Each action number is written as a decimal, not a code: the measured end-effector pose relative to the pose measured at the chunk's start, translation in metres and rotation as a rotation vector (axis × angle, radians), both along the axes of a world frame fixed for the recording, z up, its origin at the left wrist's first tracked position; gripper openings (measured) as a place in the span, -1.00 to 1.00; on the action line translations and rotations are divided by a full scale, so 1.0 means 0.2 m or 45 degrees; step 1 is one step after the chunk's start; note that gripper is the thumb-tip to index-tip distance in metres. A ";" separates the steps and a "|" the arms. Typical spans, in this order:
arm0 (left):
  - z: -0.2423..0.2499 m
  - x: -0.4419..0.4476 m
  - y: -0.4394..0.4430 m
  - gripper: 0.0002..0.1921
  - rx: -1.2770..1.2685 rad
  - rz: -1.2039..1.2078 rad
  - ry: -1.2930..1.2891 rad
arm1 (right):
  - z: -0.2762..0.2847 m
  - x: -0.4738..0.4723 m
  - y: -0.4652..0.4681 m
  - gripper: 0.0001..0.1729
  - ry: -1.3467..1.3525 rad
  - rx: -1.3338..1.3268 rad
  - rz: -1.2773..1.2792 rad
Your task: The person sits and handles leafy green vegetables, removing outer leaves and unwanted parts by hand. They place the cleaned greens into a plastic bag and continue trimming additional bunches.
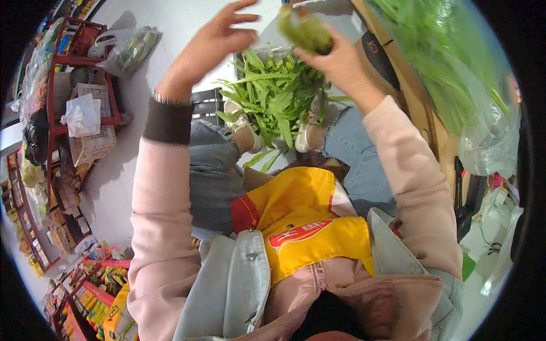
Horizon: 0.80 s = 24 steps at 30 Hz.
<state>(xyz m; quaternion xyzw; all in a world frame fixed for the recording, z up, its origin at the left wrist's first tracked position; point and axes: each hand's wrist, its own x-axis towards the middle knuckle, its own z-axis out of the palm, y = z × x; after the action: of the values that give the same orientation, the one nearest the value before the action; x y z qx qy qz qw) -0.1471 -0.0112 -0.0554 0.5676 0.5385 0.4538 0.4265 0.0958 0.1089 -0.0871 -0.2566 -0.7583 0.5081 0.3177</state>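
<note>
My right hand (337,59) is closed around a green vegetable (305,32), blurred by motion, too unclear to name exactly. To its left my left hand (222,42) is raised with its fingers apart and nothing in them. Below both hands a heap of leafy greens (277,93) with long stems lies between my shoes. A few loose leaves (262,160) rest on the floor nearer to me. A yellow and red apron (298,200) covers my lap.
On the right, a wooden table (448,149) bears more long greens (443,64) in clear plastic. Red shelving (51,102) with a white plastic basket (91,145) stands at the left, beside a plastic bag of vegetables (134,49). A black slatted object (207,102) is near my left shoe.
</note>
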 end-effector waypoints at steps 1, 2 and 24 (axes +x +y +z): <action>-0.14 -0.12 0.05 -0.39 -0.110 0.162 0.018 | 0.02 0.02 0.01 -0.46 -0.067 -0.093 -0.109; -0.33 -0.22 0.09 -0.43 -0.256 0.361 -0.030 | 0.05 0.04 0.01 -0.48 0.021 -0.034 -0.106; -2.20 0.42 0.16 -0.15 -1.296 0.919 0.468 | 0.17 0.36 0.08 -0.45 -0.466 -0.040 -0.011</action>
<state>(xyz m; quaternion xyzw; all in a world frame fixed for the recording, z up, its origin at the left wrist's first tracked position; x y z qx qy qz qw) -0.0640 0.0209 -0.4946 0.1464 0.9072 0.1523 0.3639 0.1673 0.1245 -0.0529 -0.3528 -0.7944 0.4633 0.1725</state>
